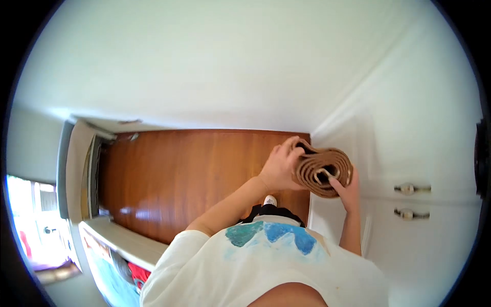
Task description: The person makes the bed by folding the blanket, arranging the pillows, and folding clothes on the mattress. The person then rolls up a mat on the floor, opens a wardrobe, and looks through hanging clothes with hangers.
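Note:
A brown mat [310, 176], rolled into a thick spiral, is held up in front of my chest with its coiled end facing me. My left hand [283, 162] grips the roll's left side, its fingers curled over the loose outer layer at the upper left. On the lower right, my right hand [349, 189] is closed around the roll, with the thumb pressed at the opening in the spiral's centre. The far end of the mat is hidden behind the coil.
White cabinet doors [409, 245] with two metal handles [407, 189] stand to the right. A pale wall [204, 66] rises ahead above the wooden floor [189, 174]. At left are a bed frame [130, 245], a padded panel [64, 174] and a bright window [43, 225].

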Available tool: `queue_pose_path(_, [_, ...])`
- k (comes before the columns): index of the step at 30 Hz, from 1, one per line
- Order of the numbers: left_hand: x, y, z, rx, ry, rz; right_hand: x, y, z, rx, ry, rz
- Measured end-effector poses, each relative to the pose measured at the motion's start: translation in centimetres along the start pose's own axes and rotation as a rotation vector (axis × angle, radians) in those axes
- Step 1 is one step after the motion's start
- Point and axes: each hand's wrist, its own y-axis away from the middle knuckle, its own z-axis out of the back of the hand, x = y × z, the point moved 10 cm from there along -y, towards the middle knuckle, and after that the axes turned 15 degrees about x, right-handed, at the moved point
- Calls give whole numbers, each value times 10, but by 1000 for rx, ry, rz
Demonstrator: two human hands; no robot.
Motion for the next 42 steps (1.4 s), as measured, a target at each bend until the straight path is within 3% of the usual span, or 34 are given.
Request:
queue_pose_path(2, [2, 4, -5, 38, -8, 29, -18, -15, -3, 157, -21, -230])
queue_pose_path(6, [-3, 27, -1, -80, -64, 67, -12, -45, -28, 462, 233, -222])
queue_pose_path(9, [-8, 37, -7, 18, -18, 84, 4, -48, -56, 636, 339, -214])
queue_pose_path(11, [-2, 46, -10, 50, -29, 102, 8, -49, -68, 612, 516, -277])
queue_pose_path(16, [4, 66, 16, -69, -25, 115, 37, -46, -101, 692, 535, -166])
queue_pose_path(18, [3, 71, 30, -121, 177, -35, 49, -46, -115, 766, 550, -66])
queue_pose_path(20, [6, 82, 30, -122, 234, 10, 50, -47, -118, 772, 572, -2])
queue_pose_path(23, [12, 131, 38, -249, 146, -53, 57, -23, -167, 873, 579, 16])
queue_pose_path(25, [20, 150, 40, -192, 177, 29, 64, -17, -192, 901, 603, 28])
queue_pose_path(28, [42, 171, 33, -264, 178, -18, 67, -17, -221, 941, 689, 44])
queue_pose_path(32, [38, 240, 97, -324, 205, -42, 106, 4, -291, 1012, 734, 8])
queue_pose_path(42, [89, 377, 207, -372, 164, 127, 178, 10, -474, 1180, 834, 126])
